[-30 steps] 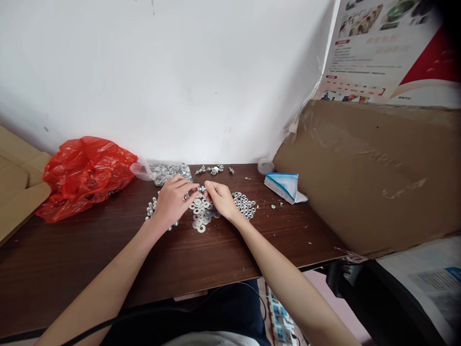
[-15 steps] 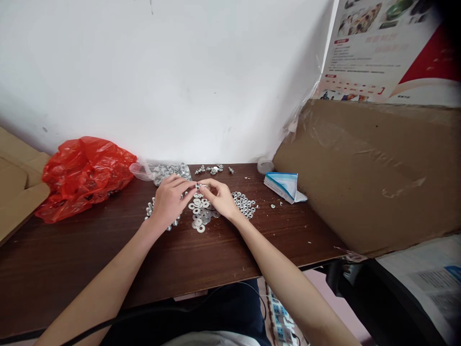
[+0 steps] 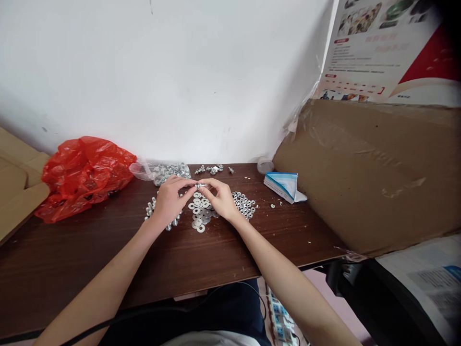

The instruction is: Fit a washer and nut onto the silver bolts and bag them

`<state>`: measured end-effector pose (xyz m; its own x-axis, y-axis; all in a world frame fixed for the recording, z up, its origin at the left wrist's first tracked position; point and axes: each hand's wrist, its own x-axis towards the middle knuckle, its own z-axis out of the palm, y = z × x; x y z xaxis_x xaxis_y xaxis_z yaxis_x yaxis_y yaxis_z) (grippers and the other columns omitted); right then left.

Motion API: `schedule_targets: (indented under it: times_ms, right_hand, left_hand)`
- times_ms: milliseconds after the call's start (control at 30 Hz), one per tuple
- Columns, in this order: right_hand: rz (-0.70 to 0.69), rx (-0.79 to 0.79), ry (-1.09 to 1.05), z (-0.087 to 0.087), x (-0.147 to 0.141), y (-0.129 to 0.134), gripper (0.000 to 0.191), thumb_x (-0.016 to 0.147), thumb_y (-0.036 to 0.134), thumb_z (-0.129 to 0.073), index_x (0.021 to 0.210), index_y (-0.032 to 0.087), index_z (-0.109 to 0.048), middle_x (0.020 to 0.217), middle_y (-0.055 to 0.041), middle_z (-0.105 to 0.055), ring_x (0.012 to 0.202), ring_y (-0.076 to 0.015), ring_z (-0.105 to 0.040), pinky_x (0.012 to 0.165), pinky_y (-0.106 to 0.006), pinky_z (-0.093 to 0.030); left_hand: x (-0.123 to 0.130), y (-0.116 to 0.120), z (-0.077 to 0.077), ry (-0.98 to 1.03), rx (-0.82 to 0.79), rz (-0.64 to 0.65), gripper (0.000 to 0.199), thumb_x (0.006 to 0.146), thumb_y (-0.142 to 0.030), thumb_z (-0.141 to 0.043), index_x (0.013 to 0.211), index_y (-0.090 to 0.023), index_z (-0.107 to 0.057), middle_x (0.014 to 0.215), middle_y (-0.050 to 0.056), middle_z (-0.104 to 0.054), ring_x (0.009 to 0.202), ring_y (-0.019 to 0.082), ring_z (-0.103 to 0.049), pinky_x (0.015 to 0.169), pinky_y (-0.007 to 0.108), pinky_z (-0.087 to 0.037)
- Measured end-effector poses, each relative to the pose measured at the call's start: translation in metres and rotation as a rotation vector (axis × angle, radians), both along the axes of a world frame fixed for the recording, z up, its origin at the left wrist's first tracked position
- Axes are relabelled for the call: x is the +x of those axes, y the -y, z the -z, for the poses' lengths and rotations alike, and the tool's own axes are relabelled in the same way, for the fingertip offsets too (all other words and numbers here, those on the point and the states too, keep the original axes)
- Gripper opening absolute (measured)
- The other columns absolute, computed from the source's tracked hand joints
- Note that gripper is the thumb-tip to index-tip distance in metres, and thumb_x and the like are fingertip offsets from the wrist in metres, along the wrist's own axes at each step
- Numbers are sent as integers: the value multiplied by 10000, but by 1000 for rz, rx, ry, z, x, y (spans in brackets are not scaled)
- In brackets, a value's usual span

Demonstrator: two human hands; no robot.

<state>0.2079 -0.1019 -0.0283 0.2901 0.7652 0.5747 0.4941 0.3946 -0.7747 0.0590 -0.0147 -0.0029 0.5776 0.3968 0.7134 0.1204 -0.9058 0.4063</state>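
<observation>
Between the fingertips of both hands, above the table, is a small metal bolt [image 3: 199, 186] lying sideways. My left hand [image 3: 170, 197] pinches its left end. My right hand [image 3: 220, 196] has thumb and fingers closed around its right part; washers or a nut on it are too small to tell apart. Below the hands lies a pile of flat washers [image 3: 200, 221]. Several loose bolts [image 3: 175, 222] lie partly hidden under my left hand. Just right of my right hand is a spread of nuts [image 3: 245, 205].
A clear bag of metal parts [image 3: 172, 172] and several bolt assemblies [image 3: 213, 169] sit by the wall. A red plastic bag [image 3: 86, 175] is at left, a round clear lid [image 3: 265, 166] and a blue-white packet [image 3: 283, 185] at right, beside a large cardboard box [image 3: 382, 173].
The fingers of both hands have shifted slightly around the bolt, and more of it shows between them. The piles on the table look the same.
</observation>
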Motion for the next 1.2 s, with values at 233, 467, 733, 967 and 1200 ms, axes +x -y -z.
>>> schedule_targets:
  times_ms: [233,467,733,967,1200]
  right_hand:
    - [38,-2,104,-1,-1,2,152,908,269,-573,965,181,-683,923,-45,-706,755,-148,-617,664,-272,-467]
    - [54,-6,89,-2,-2,2,165,917,275,-556,966,177,-679,930,-46,-705,761,-155,-617,693,-281,-474]
    - [40,-15,112,-2,-2,3,185,922,290,-553,988,170,-676,892,-47,-691,730,-155,-590,672,-279,-457]
    - [44,-8,101,-1,-2,3,185,919,285,-556,983,159,-676,879,-52,-688,737,-157,-592,679,-279,-459]
    - [55,-14,107,-1,-2,2,159,895,284,-596,963,172,-687,838,-37,-672,701,-144,-576,664,-276,-464]
  left_hand:
    - [1,1,0,-7,8,7,93,840,-198,-630,914,-198,-688,848,20,-687,808,171,-594,745,326,-496]
    - [1,3,-1,-71,19,23,215,812,-171,-647,1024,-207,-635,929,21,-652,833,170,-582,776,329,-499]
    - [-1,2,2,-96,157,-1,175,868,-197,-614,1038,-219,-645,992,37,-659,947,199,-590,840,369,-492]
    - [0,2,2,-102,187,-27,182,870,-180,-587,1037,-206,-656,947,39,-660,903,196,-593,802,358,-498]
    - [0,4,2,-114,174,-42,206,867,-163,-556,1036,-206,-666,949,46,-659,914,203,-598,798,359,-503]
